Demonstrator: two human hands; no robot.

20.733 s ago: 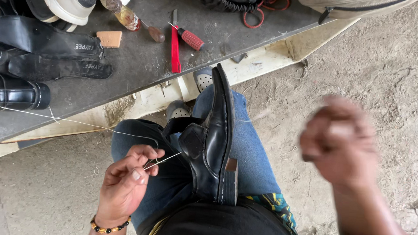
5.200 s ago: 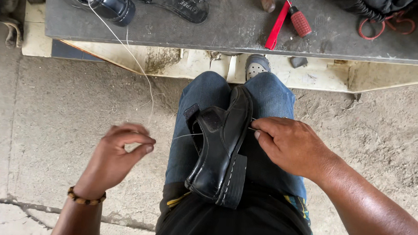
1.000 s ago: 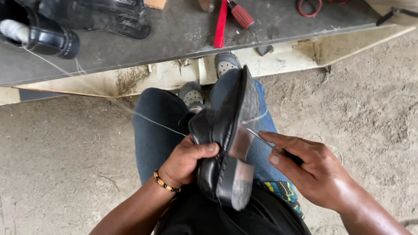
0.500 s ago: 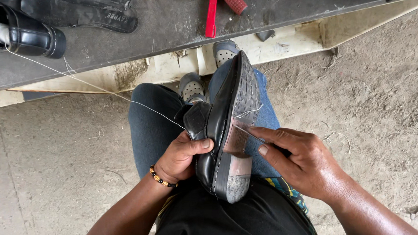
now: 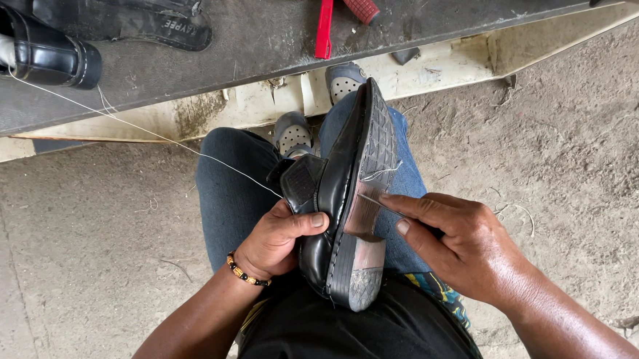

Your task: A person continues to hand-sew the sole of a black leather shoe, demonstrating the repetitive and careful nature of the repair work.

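The shoe (image 5: 347,203) is black, smooth-grained leather with a thick ridged rubber sole, and it stands on its side on the person's lap, toe pointing away, sole turned to the right; the sole shows a cross-hatched tread at the front, a worn, paler flat patch at the waist and a scuffed grey heel, with a row of small stitch marks along its welt edge. The left hand (image 5: 276,239) lies against the upper on the shoe's left, fingers curled around it and the thumb laid across the leather, gripping it firmly; a beaded bracelet (image 5: 242,270) of dark and orange beads circles that wrist. The right hand (image 5: 462,245) is just right of the shoe, fingers closed and pinched on a thin metal awl (image 5: 373,200) whose tip touches the sole's waist. A fine pale thread (image 5: 154,134) runs taut from the shoe's left side up and away to a white spool tucked inside another glossy black shoe (image 5: 42,52), well to the upper left of the held shoe, on a dark, dusty board (image 5: 254,45). Beyond the shoe's toe on that board lie a red flat tool (image 5: 325,19) and a red ribbed handle (image 5: 359,1). The ground is rough, gritty concrete
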